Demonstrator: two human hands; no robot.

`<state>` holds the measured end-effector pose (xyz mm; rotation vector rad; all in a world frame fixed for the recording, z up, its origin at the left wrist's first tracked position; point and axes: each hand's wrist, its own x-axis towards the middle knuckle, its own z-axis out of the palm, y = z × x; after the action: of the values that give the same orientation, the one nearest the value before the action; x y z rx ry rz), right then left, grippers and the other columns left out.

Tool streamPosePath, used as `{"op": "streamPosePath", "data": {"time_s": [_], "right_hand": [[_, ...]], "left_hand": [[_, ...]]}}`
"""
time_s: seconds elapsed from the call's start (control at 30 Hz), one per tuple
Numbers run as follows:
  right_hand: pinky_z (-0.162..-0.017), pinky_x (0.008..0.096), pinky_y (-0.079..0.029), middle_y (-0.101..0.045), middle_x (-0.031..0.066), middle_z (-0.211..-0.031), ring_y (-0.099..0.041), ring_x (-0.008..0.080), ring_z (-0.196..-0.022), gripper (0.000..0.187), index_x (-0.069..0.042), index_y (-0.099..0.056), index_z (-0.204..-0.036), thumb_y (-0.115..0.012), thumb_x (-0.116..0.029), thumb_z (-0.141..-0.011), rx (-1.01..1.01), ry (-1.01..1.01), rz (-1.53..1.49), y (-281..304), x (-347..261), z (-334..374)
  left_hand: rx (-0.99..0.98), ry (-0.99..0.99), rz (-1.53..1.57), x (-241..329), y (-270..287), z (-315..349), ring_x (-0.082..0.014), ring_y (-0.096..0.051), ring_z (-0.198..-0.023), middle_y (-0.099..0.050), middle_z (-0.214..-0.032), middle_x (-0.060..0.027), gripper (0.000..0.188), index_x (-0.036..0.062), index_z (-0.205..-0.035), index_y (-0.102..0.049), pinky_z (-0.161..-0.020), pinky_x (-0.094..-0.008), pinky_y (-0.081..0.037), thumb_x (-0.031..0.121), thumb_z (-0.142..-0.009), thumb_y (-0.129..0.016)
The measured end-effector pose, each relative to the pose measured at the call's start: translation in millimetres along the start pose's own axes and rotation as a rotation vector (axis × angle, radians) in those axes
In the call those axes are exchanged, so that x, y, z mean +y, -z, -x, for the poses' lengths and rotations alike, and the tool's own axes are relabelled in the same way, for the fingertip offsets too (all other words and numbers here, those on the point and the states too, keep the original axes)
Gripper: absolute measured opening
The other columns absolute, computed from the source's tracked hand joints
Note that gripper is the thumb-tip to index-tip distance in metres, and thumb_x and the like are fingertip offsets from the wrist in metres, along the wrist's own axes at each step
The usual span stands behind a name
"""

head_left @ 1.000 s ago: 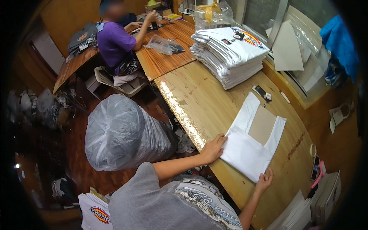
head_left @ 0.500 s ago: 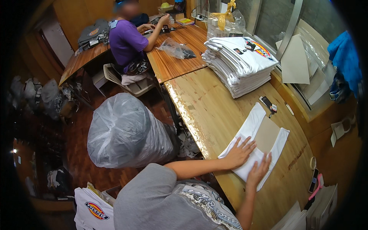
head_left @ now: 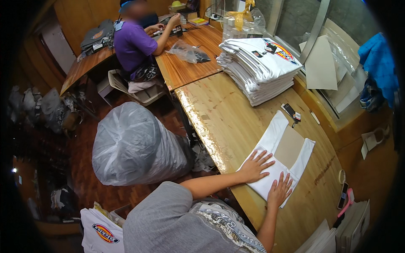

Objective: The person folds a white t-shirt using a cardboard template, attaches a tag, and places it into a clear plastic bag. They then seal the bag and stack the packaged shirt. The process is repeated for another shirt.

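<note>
A white T-shirt (head_left: pixel 272 130) lies partly folded on the wooden table (head_left: pixel 228 114), its edges turned in over a beige cardboard sheet (head_left: pixel 290 146). On its near folded part my left hand (head_left: pixel 255 167) rests flat, fingers spread. Beside it, my right hand (head_left: pixel 279 189) also presses flat on the white cloth, fingers stretched out. Neither hand grips anything. Just past the shirt's far end lies a black hang tag (head_left: pixel 291 111) with a small white label.
A tall stack of folded white shirts (head_left: pixel 259 71) stands farther back. Left of the table is a big stuffed plastic bag (head_left: pixel 135 143). A co-worker in purple (head_left: pixel 135 50) sits at the far table. Tape, a phone (head_left: pixel 343 196) and cardboard sheets (head_left: pixel 352 223) are at the near right.
Both hands have slid slightly left and toward me over the shirt, with fingers spread wider. The whole view has shifted a little. The co-worker's raised hand has moved slightly.
</note>
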<state>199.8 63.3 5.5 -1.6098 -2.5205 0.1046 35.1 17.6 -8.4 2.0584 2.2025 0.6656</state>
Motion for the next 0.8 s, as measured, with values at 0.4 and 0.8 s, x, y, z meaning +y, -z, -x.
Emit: {"op": "streamPosePath", "data": {"time_s": [0.4,0.8], "right_hand": [[-0.099,0.0547,-0.011,-0.012,0.0017,-0.142,-0.012,0.025,-0.13,0.052,-0.021,-0.027,-0.132,-0.043,-0.033,-0.084,-0.008,-0.048,0.086,22.7,1.6,0.3],[-0.1,0.0494,-0.014,-0.019,-0.0016,-0.14,-0.017,0.0232,-0.128,0.047,-0.021,-0.03,-0.131,-0.038,-0.033,-0.086,-0.032,-0.034,-0.007,4.3,19.9,-0.2]], "left_hand": [[0.106,0.05,-0.079,-3.6,8.0,2.7,-0.0231,-0.011,-0.13,-0.018,-0.14,-0.0065,0.055,0.0109,-0.131,-0.029,-0.1,-0.0545,-0.005,0.038,-0.084,-0.038],[-0.069,-0.067,-0.029,-18.5,11.2,9.3,-0.0223,-0.016,-0.129,-0.017,-0.14,-0.0034,0.05,0.0236,-0.132,-0.026,-0.101,-0.05,-0.012,0.039,-0.086,-0.035]]}}
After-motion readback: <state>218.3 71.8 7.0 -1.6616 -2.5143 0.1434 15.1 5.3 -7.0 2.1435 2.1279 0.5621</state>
